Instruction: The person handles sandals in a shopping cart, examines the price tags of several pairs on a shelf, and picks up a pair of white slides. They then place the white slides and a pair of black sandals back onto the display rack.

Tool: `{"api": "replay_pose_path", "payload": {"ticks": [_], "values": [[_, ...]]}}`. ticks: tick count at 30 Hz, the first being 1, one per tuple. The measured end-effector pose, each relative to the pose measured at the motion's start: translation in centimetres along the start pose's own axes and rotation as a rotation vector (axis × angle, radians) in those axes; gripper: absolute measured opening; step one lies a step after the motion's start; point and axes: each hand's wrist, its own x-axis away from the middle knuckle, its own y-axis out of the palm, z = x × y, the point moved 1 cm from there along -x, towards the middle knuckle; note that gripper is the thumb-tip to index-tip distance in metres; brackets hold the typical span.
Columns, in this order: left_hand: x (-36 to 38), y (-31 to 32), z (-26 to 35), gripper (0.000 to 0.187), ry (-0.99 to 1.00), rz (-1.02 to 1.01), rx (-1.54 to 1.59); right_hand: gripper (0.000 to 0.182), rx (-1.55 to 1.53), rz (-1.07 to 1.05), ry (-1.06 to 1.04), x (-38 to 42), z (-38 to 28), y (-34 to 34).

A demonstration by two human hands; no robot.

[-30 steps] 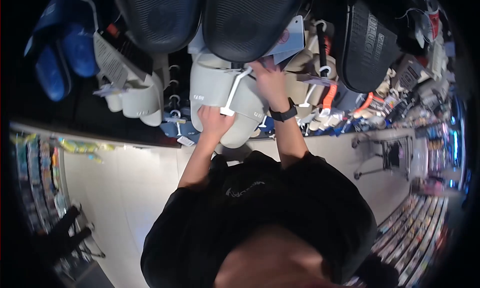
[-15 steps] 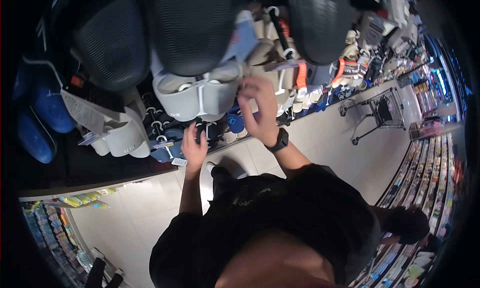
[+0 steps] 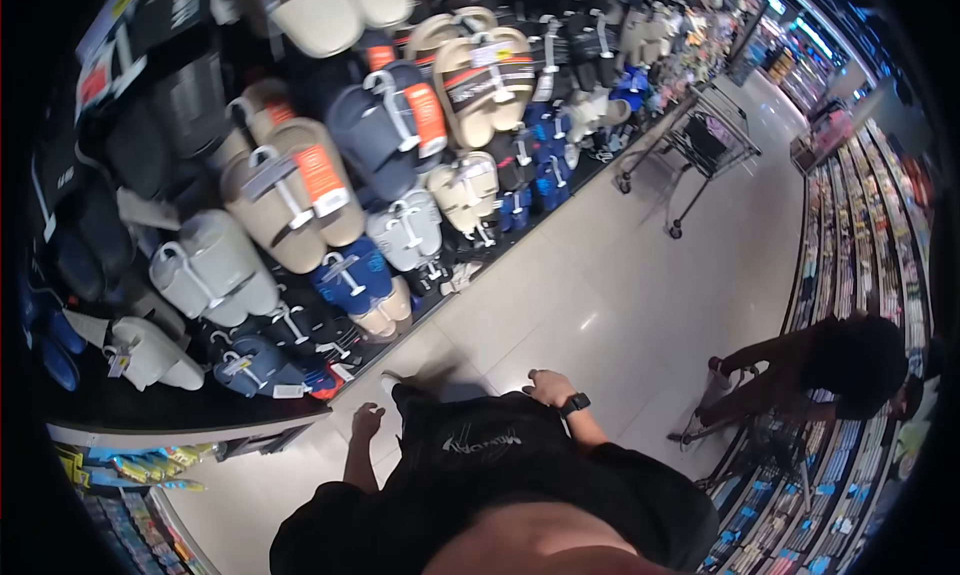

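Note:
My left hand (image 3: 368,421) hangs low beside my body, fingers loosely bent and apart, holding nothing. On the other side, my right hand (image 3: 549,387), with a black watch on the wrist, is over the floor, also loosely open and touching nothing. Beyond both hands rises a display of slippers on white hooks. Blue slippers with a tag (image 3: 254,365) hang nearest my left hand. Above them are light grey slippers (image 3: 215,270), beige slippers with an orange label (image 3: 292,195) and dark blue slippers (image 3: 385,130).
A shopping cart (image 3: 700,145) stands in the aisle at the upper right. Another person (image 3: 850,370) is at the right with a second cart, beside long stocked shelves (image 3: 870,235). Yellow packages (image 3: 150,463) are at the lower left. The tiled floor (image 3: 560,285) runs along the display.
Both hands have moved down and away from the light grey slippers towards my body. The view has pulled back, showing more of the display, and the other person now shows more fully.

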Motion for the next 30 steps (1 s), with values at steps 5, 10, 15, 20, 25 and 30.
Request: {"api": "replay_pose_path", "payload": {"ticks": [5, 10, 15, 20, 25, 30], "values": [[1.9, 7.8, 6.0, 0.035, 0.058, -0.180, -0.114, 0.041, -0.097, 0.055, 0.192, 4.8, 11.2, -0.6], [5.4, 7.3, 8.2, 0.032, -0.458, -0.351, 0.117, 0.043, -0.270, 0.165, 0.239, 5.1, 18.2, -2.2], [3.7, 6.0, 8.2, 0.021, -0.466, -0.311, -0.203, 0.039, -0.500, 0.316, 0.210, 3.5, 22.7, -6.1], [-4.9, 12.3, 14.1, 0.011, 0.200, -0.361, -0.831, 0.036, -0.507, 0.321, 0.144, 1.3, 30.8, -7.9], [-19.6, 34.0, 37.8, 0.014, 0.326, -0.289, -0.352, 0.031, -1.142, 0.137, 0.257, 1.1, 47.0, -4.0], [-12.9, 50.0, 78.6, 0.037, 0.457, -0.502, 0.037, 0.039, -1.598, 0.497, 1.130, 8.0, 62.8, 1.4]]}}
